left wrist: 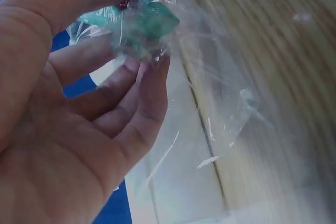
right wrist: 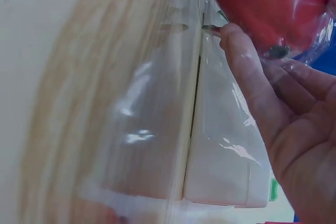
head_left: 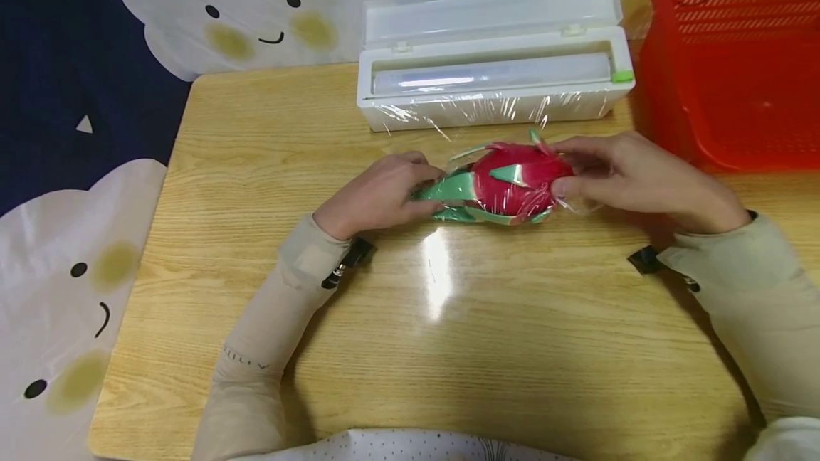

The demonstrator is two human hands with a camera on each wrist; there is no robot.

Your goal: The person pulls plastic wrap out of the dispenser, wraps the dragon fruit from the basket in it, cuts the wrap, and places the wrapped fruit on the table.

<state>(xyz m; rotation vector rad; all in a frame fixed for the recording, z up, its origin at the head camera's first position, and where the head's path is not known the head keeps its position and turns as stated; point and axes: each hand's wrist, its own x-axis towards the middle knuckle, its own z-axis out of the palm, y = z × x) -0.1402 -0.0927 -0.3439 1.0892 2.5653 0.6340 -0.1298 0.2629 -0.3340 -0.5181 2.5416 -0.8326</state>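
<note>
A red dragon fruit (head_left: 515,180) with green scales lies on the wooden table (head_left: 410,319), wrapped in clear cling film. My left hand (head_left: 384,194) pinches the green leafy end and the film round it; in the left wrist view the fingers (left wrist: 142,93) curl on the green tip (left wrist: 149,22). My right hand (head_left: 615,169) grips the fruit's right end, with film stretched over the red fruit (right wrist: 273,3) and thumb (right wrist: 247,72) in the right wrist view.
A white cling film dispenser (head_left: 493,55) stands with its lid up just behind the fruit, film trailing down its front. A red plastic basket (head_left: 737,55) sits at the back right. Cloud-patterned blue cloth (head_left: 77,55) surrounds the table.
</note>
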